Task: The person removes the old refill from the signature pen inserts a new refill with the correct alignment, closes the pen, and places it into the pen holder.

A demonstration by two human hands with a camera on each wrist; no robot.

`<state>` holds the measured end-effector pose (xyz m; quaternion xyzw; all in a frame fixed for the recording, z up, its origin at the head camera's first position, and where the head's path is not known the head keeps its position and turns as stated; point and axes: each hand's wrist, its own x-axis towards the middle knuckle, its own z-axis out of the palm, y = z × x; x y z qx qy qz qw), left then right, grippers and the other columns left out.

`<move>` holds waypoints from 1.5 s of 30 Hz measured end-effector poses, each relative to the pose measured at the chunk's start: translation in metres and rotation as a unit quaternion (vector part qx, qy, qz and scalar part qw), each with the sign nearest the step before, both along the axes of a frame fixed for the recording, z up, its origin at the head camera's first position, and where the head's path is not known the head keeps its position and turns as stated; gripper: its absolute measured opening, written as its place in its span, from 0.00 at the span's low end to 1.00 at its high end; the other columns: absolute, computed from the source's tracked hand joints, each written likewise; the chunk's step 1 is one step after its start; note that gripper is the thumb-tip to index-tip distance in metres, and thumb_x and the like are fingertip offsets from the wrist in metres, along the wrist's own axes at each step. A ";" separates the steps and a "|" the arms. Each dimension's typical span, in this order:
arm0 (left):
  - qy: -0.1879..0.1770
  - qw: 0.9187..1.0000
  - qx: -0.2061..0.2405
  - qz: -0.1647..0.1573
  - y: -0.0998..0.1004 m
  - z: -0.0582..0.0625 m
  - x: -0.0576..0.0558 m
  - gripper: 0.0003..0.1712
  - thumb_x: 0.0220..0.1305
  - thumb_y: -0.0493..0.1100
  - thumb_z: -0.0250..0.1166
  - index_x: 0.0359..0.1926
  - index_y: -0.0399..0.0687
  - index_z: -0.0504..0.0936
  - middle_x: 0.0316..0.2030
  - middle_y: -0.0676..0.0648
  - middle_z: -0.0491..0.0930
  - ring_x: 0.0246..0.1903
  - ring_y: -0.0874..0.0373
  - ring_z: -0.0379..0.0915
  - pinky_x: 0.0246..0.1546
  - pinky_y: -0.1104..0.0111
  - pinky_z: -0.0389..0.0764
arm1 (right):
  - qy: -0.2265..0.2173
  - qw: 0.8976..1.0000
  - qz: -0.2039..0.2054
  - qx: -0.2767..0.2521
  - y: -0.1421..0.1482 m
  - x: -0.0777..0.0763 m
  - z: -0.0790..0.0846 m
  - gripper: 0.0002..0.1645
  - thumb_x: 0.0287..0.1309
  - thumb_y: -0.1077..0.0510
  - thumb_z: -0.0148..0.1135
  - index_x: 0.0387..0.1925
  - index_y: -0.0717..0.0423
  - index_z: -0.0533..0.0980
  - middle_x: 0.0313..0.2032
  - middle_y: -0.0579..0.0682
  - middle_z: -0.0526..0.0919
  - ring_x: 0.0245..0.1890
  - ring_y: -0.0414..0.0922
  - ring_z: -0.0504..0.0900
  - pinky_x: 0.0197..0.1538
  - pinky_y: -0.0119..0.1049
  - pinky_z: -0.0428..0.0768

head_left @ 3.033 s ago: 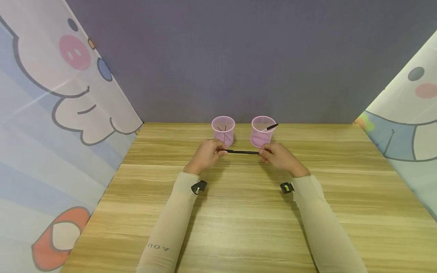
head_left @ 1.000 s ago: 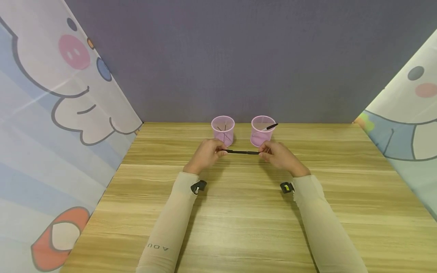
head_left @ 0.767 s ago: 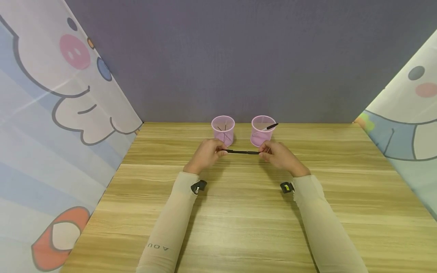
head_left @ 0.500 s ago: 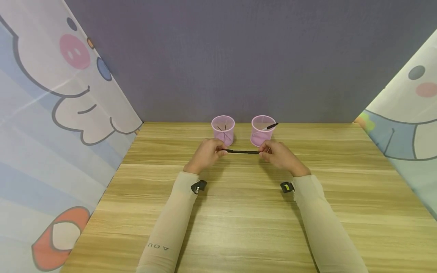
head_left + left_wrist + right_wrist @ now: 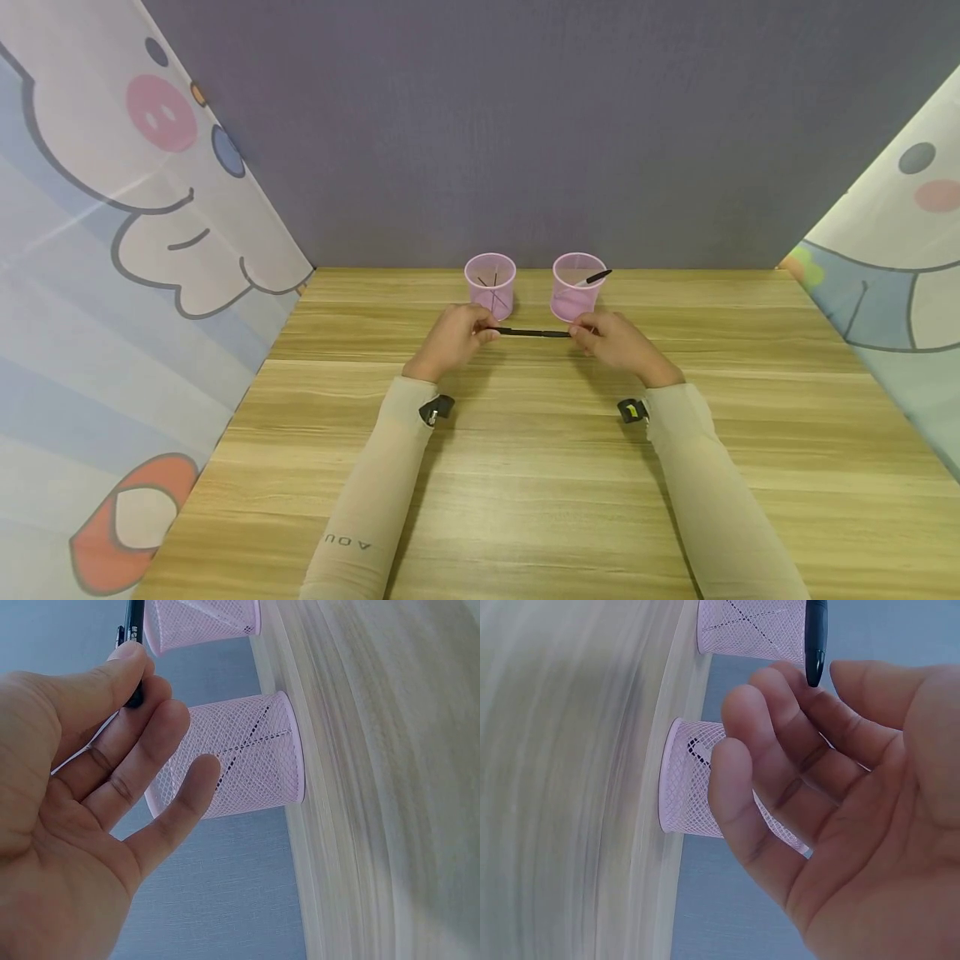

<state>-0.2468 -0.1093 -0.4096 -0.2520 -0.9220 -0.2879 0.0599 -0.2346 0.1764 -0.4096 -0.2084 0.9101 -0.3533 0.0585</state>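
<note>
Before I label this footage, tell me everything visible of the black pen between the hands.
The black pen is slim, apparently smooth plastic, with a join partway along. One end carries a clip and pale lettering; the left hand pinches it. The other end tapers to a rounded tip, between the right hand's curled fingers and thumb. It is roughly level above the wooden table, in front of pink mesh cups.

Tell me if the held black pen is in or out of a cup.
Out: left hand and right hand hold the black pen in front of both pink mesh cups.
</note>
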 end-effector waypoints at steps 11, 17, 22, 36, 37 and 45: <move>0.004 1.000 0.004 -0.002 0.001 -0.001 -0.001 0.03 0.58 0.43 0.69 0.32 0.49 0.84 0.29 0.53 0.81 0.29 0.61 0.74 0.34 0.69 0.76 | 0.004 1.000 0.008 0.010 -0.001 0.002 0.003 0.14 0.70 0.58 0.50 0.33 0.62 0.76 0.22 0.50 0.75 0.23 0.42 0.70 0.26 0.32 0.69; 0.004 1.000 0.006 -0.003 0.001 -0.001 0.000 0.03 0.58 0.42 0.70 0.32 0.49 0.84 0.29 0.53 0.81 0.30 0.61 0.74 0.34 0.69 0.76 | 0.004 1.000 0.008 0.014 -0.001 0.001 0.001 0.14 0.70 0.57 0.50 0.32 0.61 0.76 0.22 0.49 0.75 0.23 0.42 0.70 0.26 0.33 0.69; 0.005 1.000 0.006 -0.003 0.000 -0.001 0.000 0.03 0.58 0.42 0.70 0.32 0.49 0.84 0.29 0.53 0.82 0.30 0.61 0.74 0.35 0.69 0.77 | 0.000 1.000 0.007 0.017 -0.001 0.000 0.000 0.14 0.70 0.55 0.51 0.33 0.60 0.76 0.22 0.50 0.75 0.22 0.42 0.69 0.26 0.33 0.68; 0.009 1.000 0.008 -0.007 0.000 0.001 0.001 0.03 0.58 0.42 0.70 0.33 0.49 0.85 0.29 0.53 0.83 0.30 0.62 0.75 0.36 0.69 0.77 | 0.006 1.000 0.003 0.018 -0.002 0.003 0.004 0.12 0.70 0.58 0.51 0.34 0.61 0.76 0.22 0.51 0.76 0.22 0.42 0.70 0.26 0.33 0.70; 0.010 1.000 0.008 -0.007 0.000 0.001 0.001 0.03 0.58 0.42 0.70 0.33 0.49 0.85 0.29 0.53 0.83 0.30 0.62 0.76 0.36 0.69 0.77 | 0.006 1.000 0.003 0.017 -0.002 0.003 0.004 0.12 0.70 0.58 0.51 0.34 0.61 0.76 0.22 0.51 0.76 0.22 0.42 0.70 0.26 0.33 0.70; 0.004 1.000 0.007 -0.004 -0.001 0.002 0.002 0.03 0.58 0.42 0.69 0.33 0.49 0.85 0.30 0.53 0.83 0.31 0.62 0.76 0.36 0.69 0.78 | 0.009 1.000 0.002 0.016 -0.002 0.004 0.005 0.10 0.69 0.59 0.52 0.36 0.61 0.76 0.23 0.51 0.76 0.23 0.42 0.71 0.27 0.34 0.71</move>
